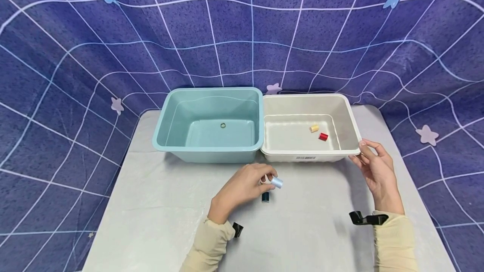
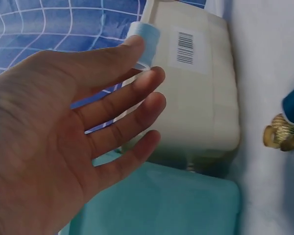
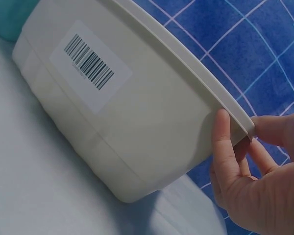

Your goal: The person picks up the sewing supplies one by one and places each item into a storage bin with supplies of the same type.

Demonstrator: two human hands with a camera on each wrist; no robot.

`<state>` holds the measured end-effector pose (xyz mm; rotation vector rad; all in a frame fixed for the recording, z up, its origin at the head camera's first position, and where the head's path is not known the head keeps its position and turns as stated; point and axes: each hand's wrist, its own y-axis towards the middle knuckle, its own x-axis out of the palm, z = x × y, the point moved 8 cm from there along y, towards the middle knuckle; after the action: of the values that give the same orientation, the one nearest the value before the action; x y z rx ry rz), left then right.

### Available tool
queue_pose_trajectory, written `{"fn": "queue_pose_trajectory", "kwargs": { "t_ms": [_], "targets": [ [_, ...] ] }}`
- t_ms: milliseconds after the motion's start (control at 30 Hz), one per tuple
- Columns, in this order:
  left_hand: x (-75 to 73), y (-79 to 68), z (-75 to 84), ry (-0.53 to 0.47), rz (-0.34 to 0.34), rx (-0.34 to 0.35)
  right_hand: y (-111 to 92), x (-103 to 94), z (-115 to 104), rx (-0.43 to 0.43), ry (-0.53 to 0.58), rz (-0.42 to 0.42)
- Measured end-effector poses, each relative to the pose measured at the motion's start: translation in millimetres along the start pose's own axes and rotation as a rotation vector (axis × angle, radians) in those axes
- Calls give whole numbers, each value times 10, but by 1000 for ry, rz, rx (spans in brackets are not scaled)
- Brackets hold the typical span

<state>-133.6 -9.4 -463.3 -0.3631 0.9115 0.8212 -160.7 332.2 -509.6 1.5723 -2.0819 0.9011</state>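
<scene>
My left hand (image 1: pixel 247 184) pinches a light-blue thread spool (image 1: pixel 277 182) between thumb and index finger, above the table in front of the bins. In the left wrist view the other fingers are spread apart from the spool (image 2: pixel 146 43). Just below the hand a dark blue-green spool (image 1: pixel 265 197) rests on the table; beside it lies a small gold object (image 2: pixel 282 133), mostly hidden by fingers in the head view. My right hand (image 1: pixel 378 169) grips the front right rim corner of the white bin (image 1: pixel 280 153), which contains a yellow spool (image 1: pixel 314 128) and a red spool (image 1: pixel 323 137).
Left of the white bin, touching it, stands a teal bin (image 1: pixel 211 149) with a small gold ring-like object (image 1: pixel 223 125) on its floor. Both stand on a table with a pale cover (image 1: pixel 159 213). A blue patterned curtain (image 1: pixel 234 24) hangs behind and at the sides.
</scene>
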Motion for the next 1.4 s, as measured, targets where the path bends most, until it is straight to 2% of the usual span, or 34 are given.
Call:
{"fn": "queue_pose_trajectory", "kwargs": {
  "t_ms": [233, 400, 667, 767, 967, 1133, 1400],
  "targets": [
    [-176, 115, 92, 23, 18, 79, -4, 14, 12, 8, 3, -2],
    [-299, 239, 161, 26, 31, 93, -4, -1, 6, 7, 3, 7],
    [-395, 446, 384, 7, 25, 145, -5, -2, 5, 3, -2, 11],
    [-442, 547, 421, 0, 30, 158, -7, 3, 8, 5, 2, 9],
    [-576, 794, 408, -49, 72, 159, -10, 3, 3, 2, 15, 11],
    [-651, 1056, 351, -79, 128, 156, -13, 0, -7, 4, 11, 16],
    [-705, 1410, 230, -69, 154, 53, -16, 9, 0, 14, 14, 12]
  ]
}}
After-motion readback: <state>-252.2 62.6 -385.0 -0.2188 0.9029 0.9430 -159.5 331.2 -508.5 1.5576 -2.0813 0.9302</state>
